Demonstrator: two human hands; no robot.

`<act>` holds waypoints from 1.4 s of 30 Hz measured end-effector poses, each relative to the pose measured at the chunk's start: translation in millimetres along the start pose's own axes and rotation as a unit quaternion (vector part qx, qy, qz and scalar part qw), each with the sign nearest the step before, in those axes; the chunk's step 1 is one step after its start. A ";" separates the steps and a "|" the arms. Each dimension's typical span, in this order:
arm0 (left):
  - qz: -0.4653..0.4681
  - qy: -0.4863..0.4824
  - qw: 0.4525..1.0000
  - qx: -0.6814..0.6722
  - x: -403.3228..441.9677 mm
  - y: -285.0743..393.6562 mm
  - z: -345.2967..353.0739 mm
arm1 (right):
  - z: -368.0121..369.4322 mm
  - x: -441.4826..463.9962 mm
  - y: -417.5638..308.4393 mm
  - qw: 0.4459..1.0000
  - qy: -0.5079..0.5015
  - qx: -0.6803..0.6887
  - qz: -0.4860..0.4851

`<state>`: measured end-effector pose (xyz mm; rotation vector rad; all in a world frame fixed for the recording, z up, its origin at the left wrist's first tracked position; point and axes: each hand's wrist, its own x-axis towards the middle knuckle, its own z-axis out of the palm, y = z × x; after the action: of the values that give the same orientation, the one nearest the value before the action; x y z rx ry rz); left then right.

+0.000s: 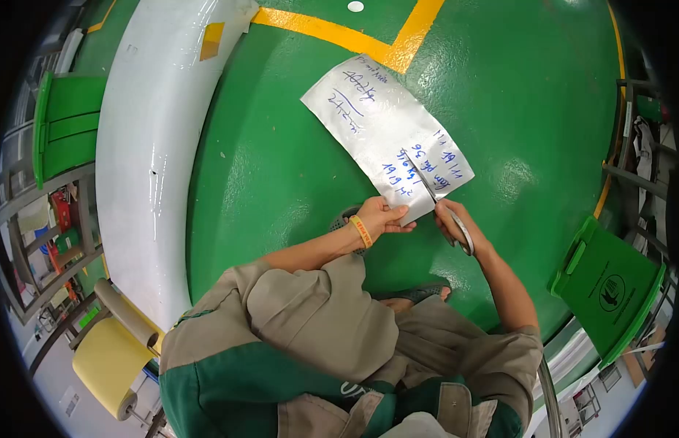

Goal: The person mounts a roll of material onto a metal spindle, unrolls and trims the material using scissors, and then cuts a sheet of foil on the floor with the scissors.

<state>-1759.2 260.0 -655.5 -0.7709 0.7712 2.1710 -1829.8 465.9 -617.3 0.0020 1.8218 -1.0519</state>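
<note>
A whitish, slightly shiny sheet [368, 117] with blue handwriting stretches out in front of me over the floor. My left hand [385, 217] pinches its near corner between thumb and fingers, and an orange wristband circles that wrist. In my right hand [460, 223] is a pair of scissors [467, 242], fingers wrapped round the handles. The scissors' dark blades reach onto the near end of the sheet, across the writing. Whether the blades have cut into it I cannot tell.
A long white roll [153, 160] with a yellow tape patch [211, 41] lies to the left. Green bins stand at the left [69, 128] and right [609, 288]. A yellow roll [109, 358] sits at lower left. Yellow lines [317, 28] mark the green floor.
</note>
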 end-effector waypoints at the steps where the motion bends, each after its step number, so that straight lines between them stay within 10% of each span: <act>1: -0.005 -0.001 1.000 0.006 -0.6 1.5 0.2 | -0.2 -1.1 -1.3 1.000 -0.003 0.005 0.000; 16: -0.017 -0.022 1.000 -0.008 0.4 -5.9 11.6 | 14.8 5.4 4.2 0.952 -0.064 0.290 0.071; 25: 0.005 -0.031 0.999 0.013 0.4 -4.8 7.1 | 12.8 0.6 -6.8 0.985 -0.001 0.148 0.083; 30: -0.045 -0.075 0.995 0.038 -6.8 -6.6 8.2 | 6.7 10.0 0.2 0.990 0.072 0.060 -0.107; 34: -0.057 -0.085 0.994 0.046 -5.8 -9.9 4.4 | -8.9 5.8 -4.2 0.994 0.001 0.059 0.091; 42: -0.029 -0.028 0.999 0.032 -5.4 -5.3 12.0 | -2.1 3.3 -1.4 0.995 0.039 0.080 0.052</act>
<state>-1755.5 269.3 -645.5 -0.6889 0.7753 2.0969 -1833.7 465.0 -618.6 0.2348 1.7812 -1.1342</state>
